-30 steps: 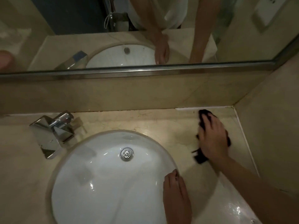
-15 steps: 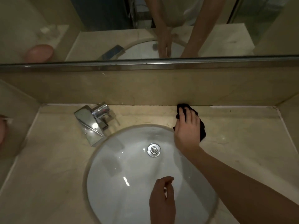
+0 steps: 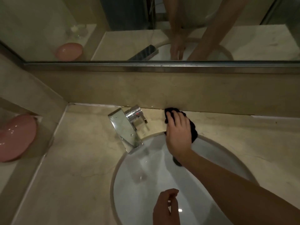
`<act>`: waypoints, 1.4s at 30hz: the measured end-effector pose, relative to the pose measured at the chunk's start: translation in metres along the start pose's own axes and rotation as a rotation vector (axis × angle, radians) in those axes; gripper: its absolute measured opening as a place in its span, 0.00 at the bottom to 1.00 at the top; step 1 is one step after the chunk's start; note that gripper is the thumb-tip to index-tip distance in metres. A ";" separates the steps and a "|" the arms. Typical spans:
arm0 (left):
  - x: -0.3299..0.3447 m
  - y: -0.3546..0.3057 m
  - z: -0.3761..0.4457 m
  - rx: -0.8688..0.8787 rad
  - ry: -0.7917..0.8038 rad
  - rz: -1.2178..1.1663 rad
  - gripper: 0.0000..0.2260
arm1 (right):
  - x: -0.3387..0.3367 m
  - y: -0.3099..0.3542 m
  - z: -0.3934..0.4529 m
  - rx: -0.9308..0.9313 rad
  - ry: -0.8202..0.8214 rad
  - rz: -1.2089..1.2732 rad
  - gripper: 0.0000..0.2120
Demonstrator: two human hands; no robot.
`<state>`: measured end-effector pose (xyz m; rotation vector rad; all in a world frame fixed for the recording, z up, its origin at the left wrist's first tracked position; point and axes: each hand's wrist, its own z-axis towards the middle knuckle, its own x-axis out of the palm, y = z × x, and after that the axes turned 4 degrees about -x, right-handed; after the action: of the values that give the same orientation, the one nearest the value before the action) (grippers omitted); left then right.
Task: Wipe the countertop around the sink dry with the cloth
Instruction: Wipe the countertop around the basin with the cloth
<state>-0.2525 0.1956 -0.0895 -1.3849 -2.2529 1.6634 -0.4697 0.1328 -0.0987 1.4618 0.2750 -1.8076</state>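
You have a black cloth (image 3: 193,129) on a beige countertop (image 3: 78,159) veined with faint darker lines, like marble. The sink (image 3: 139,176) is plain white, the faucet (image 3: 126,125) shiny chrome with a small red mark, perhaps a temperature dot. At the left sits a pink basin (image 3: 14,137).

Cloth (image 3: 194,130) mostly hidden under right hand (image 3: 178,133); drain covered by forearm; left hand (image 3: 166,208), pink basin (image 3: 14,137) cut by edges.

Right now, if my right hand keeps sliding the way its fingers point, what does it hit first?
The right hand presses the black cloth, fingers pointing at the back wall. The cloth's front edge already seems to touch it, so probably the wall first.
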 end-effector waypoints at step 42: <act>-0.166 -0.115 -0.058 0.245 0.474 -0.098 0.30 | -0.271 0.061 -0.141 0.388 0.370 0.913 0.10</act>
<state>-0.1963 0.1279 0.1011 -1.3992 -1.7633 1.3463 -0.3152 0.2930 0.1193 1.7762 -0.5268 -0.8693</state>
